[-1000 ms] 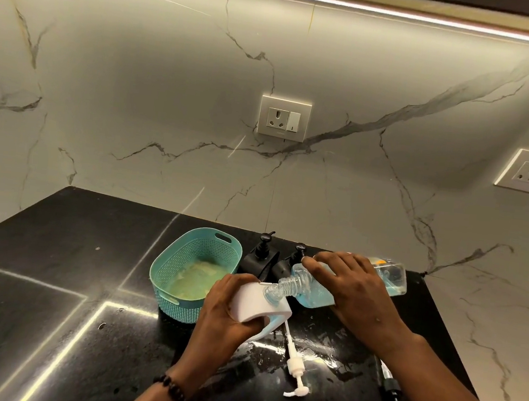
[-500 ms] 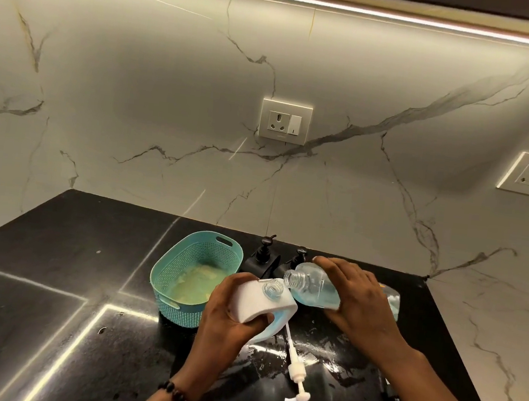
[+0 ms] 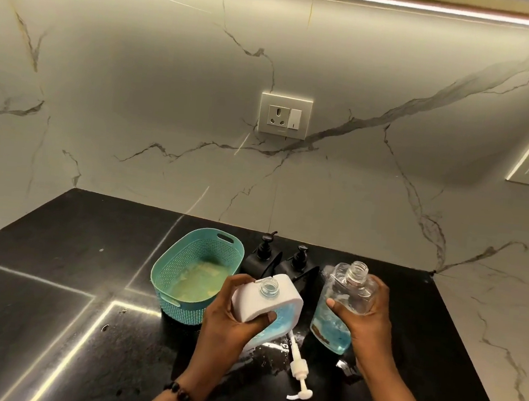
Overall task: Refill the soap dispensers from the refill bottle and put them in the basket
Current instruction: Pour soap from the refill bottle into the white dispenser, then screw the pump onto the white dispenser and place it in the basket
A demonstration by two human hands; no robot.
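My fingers hide much of the white dispenser [image 3: 274,301] gripped in my left hand [image 3: 230,324], its open neck up. My right hand [image 3: 363,321] is wrapped round the upright refill bottle [image 3: 340,309] just right of it. The basket [image 3: 195,274] stands left; the pump [image 3: 299,369] lies near on the wet surface [image 3: 80,328].

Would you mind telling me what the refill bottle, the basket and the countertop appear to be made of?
Refill bottle: clear plastic, probably; the blue liquid shows through and the neck is threaded.
Basket: teal plastic, matte, judging by its moulded perforated walls and handle slots.
Countertop: dark polished stone, seemingly; it reflects the light strip.
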